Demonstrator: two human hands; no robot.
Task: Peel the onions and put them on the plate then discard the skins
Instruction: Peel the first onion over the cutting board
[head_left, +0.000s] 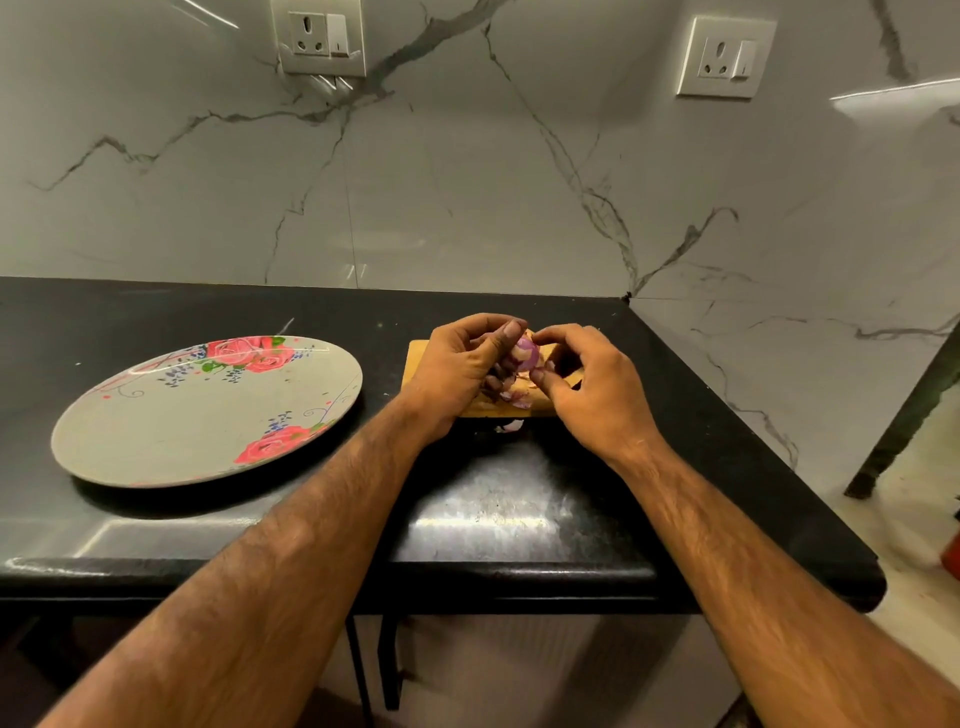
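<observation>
From the head view, a small purple onion (525, 354) sits up in the air between both hands, just above a wooden board (488, 409). The left hand (457, 366) curls its fingers around the onion and holds it. The right hand (589, 382) pinches the onion's right side with thumb and fingertip. Bits of skin (519, 397) lie on the board under the hands. A flowered plate (182, 426) sits on the black bench (519, 509), off to the left.
</observation>
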